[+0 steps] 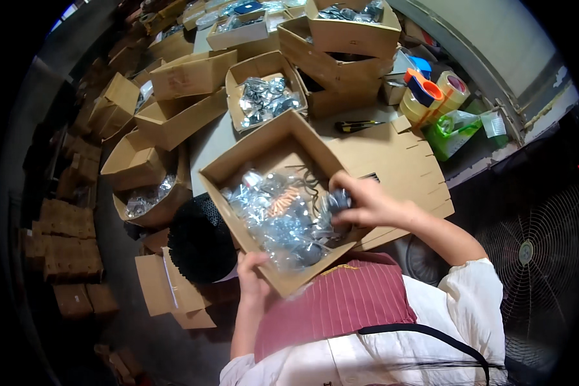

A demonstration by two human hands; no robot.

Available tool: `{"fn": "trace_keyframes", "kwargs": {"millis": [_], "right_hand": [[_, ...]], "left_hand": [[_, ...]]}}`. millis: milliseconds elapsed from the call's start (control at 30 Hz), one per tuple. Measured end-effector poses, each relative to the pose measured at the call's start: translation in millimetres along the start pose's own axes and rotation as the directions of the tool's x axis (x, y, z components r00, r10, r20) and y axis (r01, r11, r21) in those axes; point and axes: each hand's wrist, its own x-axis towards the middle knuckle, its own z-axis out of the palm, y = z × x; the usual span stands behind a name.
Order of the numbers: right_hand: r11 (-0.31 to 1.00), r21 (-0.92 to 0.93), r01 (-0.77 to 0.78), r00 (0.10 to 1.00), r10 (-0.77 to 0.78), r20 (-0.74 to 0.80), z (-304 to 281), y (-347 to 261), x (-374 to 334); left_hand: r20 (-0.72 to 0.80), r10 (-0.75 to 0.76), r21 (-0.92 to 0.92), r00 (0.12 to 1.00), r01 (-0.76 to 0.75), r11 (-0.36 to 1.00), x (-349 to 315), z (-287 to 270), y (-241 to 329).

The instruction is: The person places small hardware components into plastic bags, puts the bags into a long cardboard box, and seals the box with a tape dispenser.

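An open cardboard box (254,153) is tilted in front of my body. My left hand (253,273) is closed on its near left edge. Inside lie clear plastic bags (264,222) of small parts, a bunch of copper-coloured pins (283,201) and dark curved wire-like pieces (310,182). At the box's right side, my right hand (361,201) is closed around a dark, shiny bundle (337,201). It looks like small parts in clear plastic, but blur and my fingers hide its exact kind.
A smaller box of bagged parts (270,100) stands beyond. More cartons (193,74) crowd the left and back. On the right are a utility knife (359,126), tape rolls (424,90), a green bag (455,132) and a fan (526,252). A round black container (201,239) sits left.
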Motion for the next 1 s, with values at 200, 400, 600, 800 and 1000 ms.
{"fn": "trace_keyframes", "kwargs": {"millis": [200, 400, 600, 800, 1000], "right_hand": [[0.709, 0.667, 0.227, 0.939, 0.023, -0.344, -87, 34, -15], [0.864, 0.296, -0.407, 0.888, 0.451, -0.094, -84, 206, -23], [0.869, -0.495, -0.026, 0.8, -0.278, -0.531, -53, 197, 8], [0.931, -0.306, 0.199, 0.956, -0.116, 0.268, 2, -23, 21], [0.832, -0.478, 0.281, 0.944, -0.15, 0.294, 93, -10, 14]], "left_hand": [[-0.003, 0.025, -0.144, 1.0, -0.025, 0.989, -10, -30, -4], [0.013, 0.083, -0.124, 0.996, -0.081, 0.989, -15, -6, 14], [0.057, 0.071, -0.083, 0.996, -0.066, 0.994, -11, 12, 17], [0.068, 0.028, 0.056, 0.997, -0.032, 0.998, -6, 36, 14], [0.119, 0.101, 0.091, 0.988, -0.112, 0.99, -3, 46, 6]]}}
